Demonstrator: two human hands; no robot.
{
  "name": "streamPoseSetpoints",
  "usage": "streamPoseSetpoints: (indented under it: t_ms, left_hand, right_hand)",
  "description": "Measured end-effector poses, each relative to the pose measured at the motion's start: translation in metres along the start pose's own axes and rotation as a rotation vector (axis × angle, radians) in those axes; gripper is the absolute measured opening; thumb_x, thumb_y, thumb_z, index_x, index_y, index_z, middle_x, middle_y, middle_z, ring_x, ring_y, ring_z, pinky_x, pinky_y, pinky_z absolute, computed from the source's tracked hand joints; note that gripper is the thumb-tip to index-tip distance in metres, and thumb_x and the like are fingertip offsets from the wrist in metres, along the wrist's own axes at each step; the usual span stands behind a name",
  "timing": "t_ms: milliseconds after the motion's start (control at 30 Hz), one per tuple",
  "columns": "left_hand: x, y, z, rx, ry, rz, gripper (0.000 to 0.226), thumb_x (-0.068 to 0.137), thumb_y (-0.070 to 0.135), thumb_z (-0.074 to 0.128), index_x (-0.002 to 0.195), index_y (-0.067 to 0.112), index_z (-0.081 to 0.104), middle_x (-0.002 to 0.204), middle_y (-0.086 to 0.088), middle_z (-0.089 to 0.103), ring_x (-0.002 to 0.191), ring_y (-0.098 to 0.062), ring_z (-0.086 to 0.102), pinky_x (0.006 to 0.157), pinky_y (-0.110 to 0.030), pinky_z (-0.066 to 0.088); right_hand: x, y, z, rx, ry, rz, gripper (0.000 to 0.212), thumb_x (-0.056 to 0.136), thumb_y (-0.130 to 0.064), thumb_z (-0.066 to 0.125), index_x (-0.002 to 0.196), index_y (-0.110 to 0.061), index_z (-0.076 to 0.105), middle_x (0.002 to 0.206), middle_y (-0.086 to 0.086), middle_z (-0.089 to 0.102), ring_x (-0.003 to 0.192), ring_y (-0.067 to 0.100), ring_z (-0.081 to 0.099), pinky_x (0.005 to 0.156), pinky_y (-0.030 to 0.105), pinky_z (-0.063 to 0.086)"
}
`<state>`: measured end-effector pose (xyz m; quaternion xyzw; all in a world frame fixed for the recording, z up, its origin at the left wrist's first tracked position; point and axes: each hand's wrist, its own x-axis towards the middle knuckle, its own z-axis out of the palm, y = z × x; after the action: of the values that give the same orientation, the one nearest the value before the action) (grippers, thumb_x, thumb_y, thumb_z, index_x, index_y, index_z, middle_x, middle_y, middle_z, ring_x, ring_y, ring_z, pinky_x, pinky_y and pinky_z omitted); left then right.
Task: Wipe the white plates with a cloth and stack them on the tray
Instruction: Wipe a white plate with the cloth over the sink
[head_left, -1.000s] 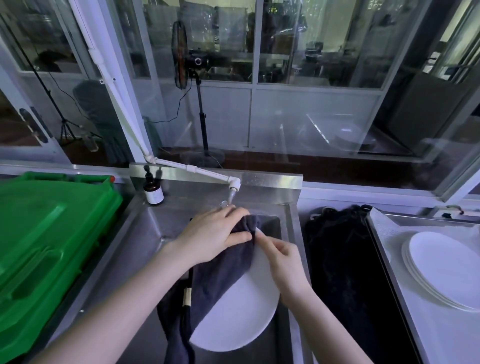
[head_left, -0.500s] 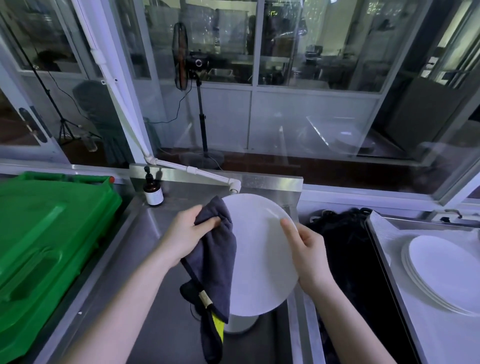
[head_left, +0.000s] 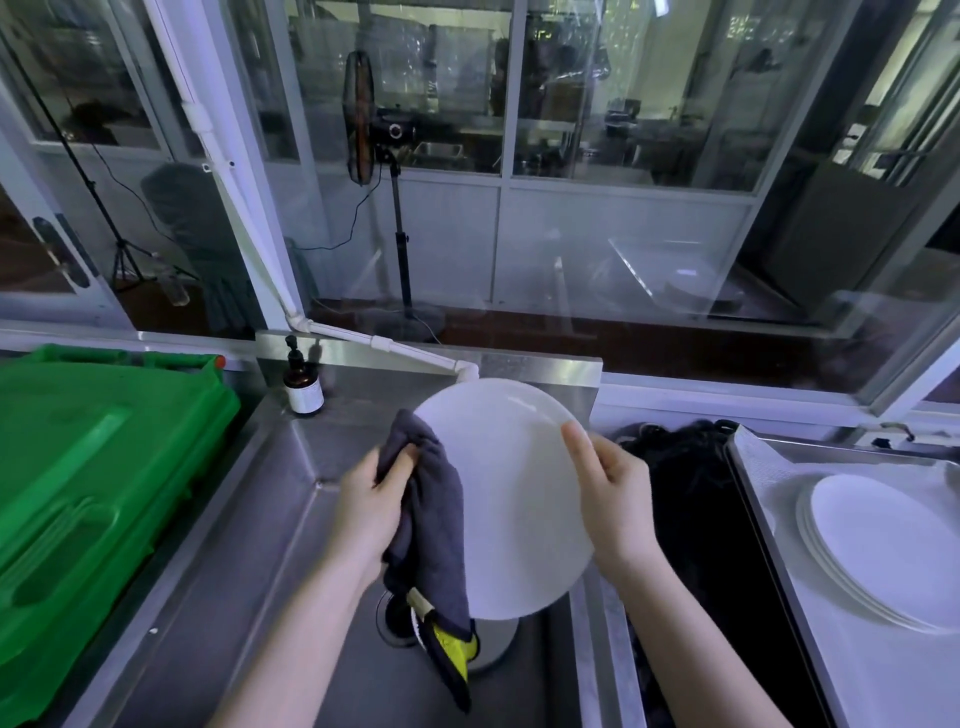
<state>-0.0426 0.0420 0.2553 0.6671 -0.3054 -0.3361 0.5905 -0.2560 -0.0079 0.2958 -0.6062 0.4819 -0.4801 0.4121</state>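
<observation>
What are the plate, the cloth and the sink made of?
The plate is probably glazed ceramic, maybe melamine: smooth, white, with a shiny streak near its top. The cloth is soft dark grey fabric, likely microfibre: it droops and folds. The sink looks like stainless steel: brushed grey with dull reflections.

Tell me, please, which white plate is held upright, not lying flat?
The plate over the sink: the right hand grips its right edge, the left hand holds the cloth against it. The stacked plates lie flat on the tray.
</observation>
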Motion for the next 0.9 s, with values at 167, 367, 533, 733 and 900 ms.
streamPoseSetpoints:
  t_ms: [167,367,533,733,900]
  left_hand:
    - [0.02,0.024,-0.01,0.359,-0.313,0.303,0.013,0.087,0.019,0.073,0.079,0.013,0.065,0.072,0.003,0.07,0.067,0.001,0.057,0.067,-0.025,0.047]
    - [0.02,0.02,-0.011,0.265,-0.284,0.253,0.014,0.091,0.023,0.069,0.078,0.029,0.07,0.072,0.005,0.071,0.067,0.001,0.059,0.065,-0.02,0.048]
    - [-0.006,-0.012,0.013,-0.109,0.199,-0.112,0.028,0.097,0.037,0.054,0.091,0.013,0.067,0.071,-0.003,0.066,0.062,-0.012,0.062,0.047,-0.019,0.044]
    - [-0.003,0.011,-0.01,-0.055,0.187,0.023,0.016,0.094,0.03,0.062,0.085,0.018,0.066,0.073,0.006,0.072,0.074,-0.008,0.069,0.058,-0.018,0.047]
    - [0.002,0.044,-0.009,0.369,-0.167,0.381,0.025,0.087,0.014,0.07,0.071,0.002,0.055,0.058,0.0,0.055,0.057,-0.003,0.045,0.053,-0.017,0.036]
  right_hand:
    - [0.005,-0.01,0.001,-0.257,-0.292,-0.203,0.052,0.1,-0.03,0.059,0.057,-0.016,0.034,0.051,-0.011,0.027,0.05,0.006,0.026,0.048,0.02,0.02]
    - [0.006,-0.01,0.005,-0.247,-0.216,-0.222,0.05,0.1,-0.03,0.059,0.058,-0.007,0.044,0.055,-0.009,0.031,0.053,0.005,0.027,0.05,0.021,0.023]
    - [-0.016,-0.005,0.031,0.123,0.263,0.053,0.053,0.102,-0.037,0.054,0.059,-0.01,0.037,0.056,-0.006,0.029,0.055,0.008,0.025,0.05,0.024,0.02]
    - [0.002,-0.008,0.0,0.157,-0.201,0.058,0.032,0.092,-0.045,0.065,0.094,-0.013,0.07,0.082,-0.001,0.071,0.075,0.013,0.063,0.069,0.03,0.047]
    - [0.033,-0.035,0.004,-0.395,-0.526,-0.212,0.043,0.092,-0.044,0.068,0.06,-0.022,0.05,0.056,-0.011,0.039,0.057,0.005,0.033,0.055,0.023,0.028]
